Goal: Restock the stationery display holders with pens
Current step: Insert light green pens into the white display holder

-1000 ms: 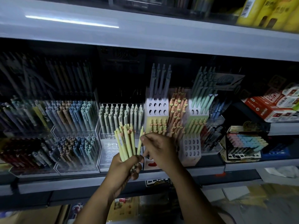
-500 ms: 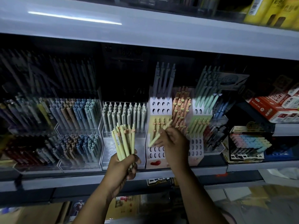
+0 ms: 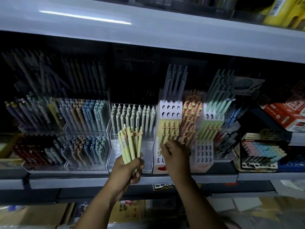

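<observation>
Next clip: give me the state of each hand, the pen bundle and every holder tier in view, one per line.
Left hand: grips the yellow pen bundle, held upright.
Right hand: fingers curled at the yellow tier; pinch unclear, blurred.
Yellow tier: partly filled with pens.
White tier: four grey pens in back row, front holes empty.
Pink tier: holes empty.
Clear holder: back row full of pale pens.

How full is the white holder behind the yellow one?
Mostly empty. The white holder shows two rows of open holes; only its back row holds grey pens.
</observation>
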Tool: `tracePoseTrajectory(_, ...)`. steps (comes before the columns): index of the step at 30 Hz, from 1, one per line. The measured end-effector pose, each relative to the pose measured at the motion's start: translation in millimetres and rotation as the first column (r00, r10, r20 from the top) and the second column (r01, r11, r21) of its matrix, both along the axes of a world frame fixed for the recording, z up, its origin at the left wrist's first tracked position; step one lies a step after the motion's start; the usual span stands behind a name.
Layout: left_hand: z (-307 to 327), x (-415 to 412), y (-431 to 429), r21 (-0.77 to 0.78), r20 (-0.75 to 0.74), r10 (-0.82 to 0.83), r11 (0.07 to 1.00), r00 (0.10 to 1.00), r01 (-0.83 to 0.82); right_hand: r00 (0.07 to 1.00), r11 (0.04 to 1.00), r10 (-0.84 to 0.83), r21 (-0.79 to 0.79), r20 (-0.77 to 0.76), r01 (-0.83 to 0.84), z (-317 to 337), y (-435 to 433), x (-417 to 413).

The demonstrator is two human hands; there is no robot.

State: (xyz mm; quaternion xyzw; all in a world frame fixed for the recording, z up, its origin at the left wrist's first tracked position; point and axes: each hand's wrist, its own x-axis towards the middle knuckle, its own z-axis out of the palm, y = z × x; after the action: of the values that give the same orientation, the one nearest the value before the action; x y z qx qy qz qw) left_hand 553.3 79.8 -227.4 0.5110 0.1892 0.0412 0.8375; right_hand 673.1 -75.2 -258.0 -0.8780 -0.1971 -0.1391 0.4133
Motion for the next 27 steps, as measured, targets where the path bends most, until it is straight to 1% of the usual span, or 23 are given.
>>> tracePoseTrajectory(2, 2, 1, 0, -0.005, 0.005, -0.002, 1.0, 1.0, 0.002, 1.0, 0.999, -0.017, -0.034, 0.008, 0.017, 1, 3, 1)
tracePoseTrajectory(9, 1, 2, -1, -0.004, -0.001, -0.012, 1.0, 1.0, 0.012, 0.999, 0.985, -0.016, -0.173, -0.036, 0.009, -5, 11, 4)
tracePoseTrajectory(13, 2, 1, 0, 0.004, 0.001, -0.016, 1.0, 1.0, 0.016, 0.998, 0.978, -0.025, -0.207, -0.056, 0.013, -4, 14, 5)
tracePoseTrajectory(18, 5, 1, -1, 0.006, 0.002, -0.007, 1.0, 1.0, 0.007, 0.981, 0.983, -0.01, -0.179, -0.193, -0.025, 5, 13, 2)
tracePoseTrajectory(21, 3, 2, -3, 0.008, -0.003, -0.013, 1.0, 1.0, 0.013, 0.956, 0.992, -0.034, -0.127, -0.29, -0.003, 13, 7, -3)
tracePoseTrajectory(24, 0, 5, -6, 0.034, -0.013, -0.026, 0.999, 1.0, 0.026, 0.96, 0.998, -0.029, -0.062, -0.279, 0.012, 22, 4, -8)
tracePoseTrajectory(26, -1, 7, -8, 0.037, -0.017, -0.028, 0.999, 0.999, 0.029, 0.96, 0.999, 0.039, -0.01, -0.279, -0.044, 32, 5, -12)
tracePoseTrajectory(27, -1, 8, -10, 0.037, -0.018, -0.031, 0.999, 0.999, 0.031, 0.949, 0.996, 0.086, 0.032, -0.303, -0.08, 38, 7, -14)
